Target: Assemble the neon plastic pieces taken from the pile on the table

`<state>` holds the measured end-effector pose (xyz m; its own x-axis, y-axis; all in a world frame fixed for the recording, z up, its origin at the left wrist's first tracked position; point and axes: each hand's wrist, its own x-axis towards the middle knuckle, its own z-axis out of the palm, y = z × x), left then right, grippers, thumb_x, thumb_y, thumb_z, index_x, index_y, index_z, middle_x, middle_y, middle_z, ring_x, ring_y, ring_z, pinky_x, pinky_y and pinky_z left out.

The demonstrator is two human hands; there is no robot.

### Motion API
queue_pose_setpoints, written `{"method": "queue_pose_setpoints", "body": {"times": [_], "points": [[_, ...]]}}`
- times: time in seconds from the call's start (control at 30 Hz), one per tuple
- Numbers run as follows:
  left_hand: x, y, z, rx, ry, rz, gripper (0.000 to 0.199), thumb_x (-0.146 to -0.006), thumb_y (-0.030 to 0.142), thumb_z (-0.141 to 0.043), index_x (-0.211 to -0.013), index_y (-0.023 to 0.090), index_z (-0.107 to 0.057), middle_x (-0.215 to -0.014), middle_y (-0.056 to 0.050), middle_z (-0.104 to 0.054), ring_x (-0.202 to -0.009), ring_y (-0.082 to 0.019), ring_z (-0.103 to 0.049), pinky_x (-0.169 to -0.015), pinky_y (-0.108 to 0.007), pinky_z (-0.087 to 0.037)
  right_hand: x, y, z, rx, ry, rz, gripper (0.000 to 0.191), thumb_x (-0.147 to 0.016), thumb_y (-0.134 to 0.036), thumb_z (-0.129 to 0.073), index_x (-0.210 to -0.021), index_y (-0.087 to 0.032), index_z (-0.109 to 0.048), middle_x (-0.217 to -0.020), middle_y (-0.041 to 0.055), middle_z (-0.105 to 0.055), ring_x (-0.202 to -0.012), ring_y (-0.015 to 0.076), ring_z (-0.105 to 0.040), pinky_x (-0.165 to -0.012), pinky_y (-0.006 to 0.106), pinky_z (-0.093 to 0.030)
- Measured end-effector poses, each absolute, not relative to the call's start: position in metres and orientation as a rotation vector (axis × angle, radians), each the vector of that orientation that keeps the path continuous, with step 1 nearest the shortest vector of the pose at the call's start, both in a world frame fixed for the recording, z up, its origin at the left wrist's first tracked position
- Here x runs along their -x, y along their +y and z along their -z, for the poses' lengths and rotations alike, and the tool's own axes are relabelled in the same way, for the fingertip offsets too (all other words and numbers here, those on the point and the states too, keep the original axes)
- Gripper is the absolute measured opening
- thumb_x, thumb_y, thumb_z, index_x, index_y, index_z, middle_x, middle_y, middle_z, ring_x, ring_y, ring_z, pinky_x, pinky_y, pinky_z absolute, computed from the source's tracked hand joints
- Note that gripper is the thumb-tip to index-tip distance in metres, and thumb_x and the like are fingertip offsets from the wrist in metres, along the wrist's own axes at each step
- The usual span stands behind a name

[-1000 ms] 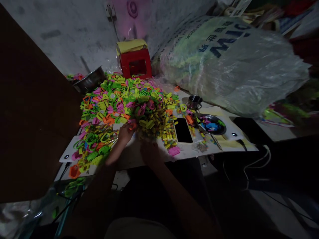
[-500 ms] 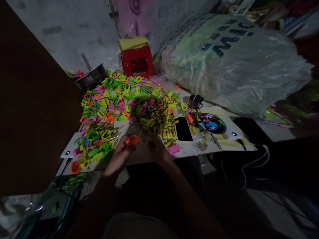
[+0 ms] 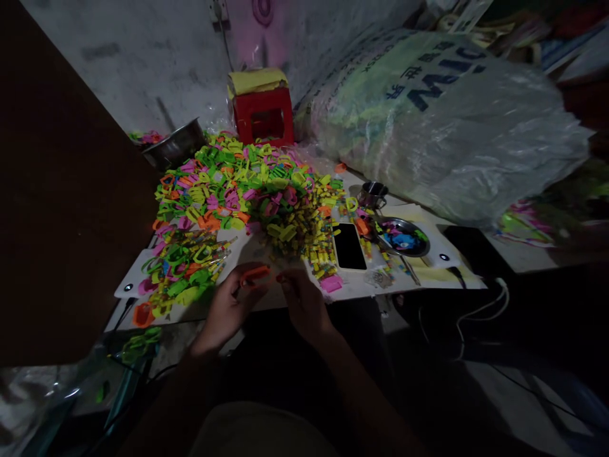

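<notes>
My left hand (image 3: 231,304) is closed around an orange plastic piece (image 3: 254,275), a hollow shell with an opening along it. Just to its right, my right hand (image 3: 307,304) pinches something small and reddish (image 3: 280,278) between thumb and finger; its kind is too small and dark to make out. Both hands are above the table's front edge, a little apart. Beyond them lies a heap of small yellow pieces (image 3: 321,254) with coloured ends. Behind that spreads a large pile of green, yellow, pink and orange plastic pieces (image 3: 228,171).
A phone (image 3: 350,246) lies right of the yellow pieces. Farther right are a metal cup (image 3: 373,193), a metal bowl (image 3: 406,238) of coloured bits and a big filled plastic bag (image 3: 442,127). A red stool-like box (image 3: 264,115) and a pan (image 3: 176,145) stand behind. A brown panel (image 3: 61,190) borders the left.
My left hand has turned the orange piece so its opening shows more. My right hand has come back from the yellow pieces, fingertips now beside the orange piece with a small reddish thing.
</notes>
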<state>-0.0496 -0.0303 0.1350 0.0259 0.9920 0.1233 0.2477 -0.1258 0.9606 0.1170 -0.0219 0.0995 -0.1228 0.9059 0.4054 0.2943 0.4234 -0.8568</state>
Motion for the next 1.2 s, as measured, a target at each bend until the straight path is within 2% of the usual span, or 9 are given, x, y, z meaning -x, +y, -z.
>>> {"method": "queue_pose_setpoints", "body": {"times": [0.2,0.47,0.63,0.77,1.2], "points": [[0.051,-0.031,-0.132,-1.509,1.359,-1.166,0.038,-0.079,0.037,-0.069,-0.112,0.020,-0.061,-0.113,-0.009,-0.067,-0.105,-0.020,-0.062,-0.092,-0.031,-0.047,-0.117,-0.026,-0.106,1.100,-1.721,-0.594,0.018,-0.095,-0.027,-0.043,-0.104,-0.021,-0.057,-0.093,0.0056,-0.066,-0.087,0.0166,-0.063,-0.076,0.027,-0.049],[0.050,-0.027,-0.130,-1.496,1.359,-1.173,0.038,-0.077,0.035,-0.071,-0.110,0.019,-0.063,-0.111,-0.008,-0.068,-0.103,-0.020,-0.063,-0.093,-0.032,-0.047,-0.116,-0.030,-0.109,1.161,-1.695,-0.570,0.017,-0.094,-0.029,-0.045,-0.103,-0.020,-0.057,-0.085,0.0036,-0.067,-0.069,0.0137,-0.061,-0.064,0.024,-0.047],[0.049,-0.026,-0.128,-1.502,1.396,-1.156,0.036,-0.078,0.036,-0.070,-0.109,0.020,-0.064,-0.113,-0.007,-0.068,-0.106,-0.020,-0.062,-0.093,-0.031,-0.047,-0.115,-0.030,-0.111,1.235,-1.796,-0.556,0.016,-0.094,-0.027,-0.044,-0.099,-0.020,-0.057,-0.087,0.0043,-0.068,-0.075,0.0154,-0.063,-0.065,0.024,-0.046],[0.048,-0.025,-0.125,-1.391,1.369,-1.157,0.042,-0.076,0.038,-0.072,-0.112,0.019,-0.062,-0.111,-0.008,-0.069,-0.102,-0.020,-0.064,-0.090,-0.031,-0.049,-0.113,-0.031,-0.113,1.307,-1.829,-0.474,0.019,-0.095,-0.028,-0.042,-0.099,-0.019,-0.058,-0.087,0.0057,-0.069,-0.075,0.0174,-0.064,-0.068,0.027,-0.046],[0.045,-0.026,-0.130,-1.398,1.349,-1.172,0.038,-0.075,0.038,-0.071,-0.107,0.019,-0.061,-0.109,-0.009,-0.069,-0.103,-0.022,-0.063,-0.088,-0.033,-0.049,-0.113,-0.028,-0.106,1.193,-1.710,-0.591,0.014,-0.092,-0.026,-0.047,-0.099,-0.020,-0.056,-0.086,0.0049,-0.067,-0.079,0.0166,-0.064,-0.069,0.027,-0.048]]}}
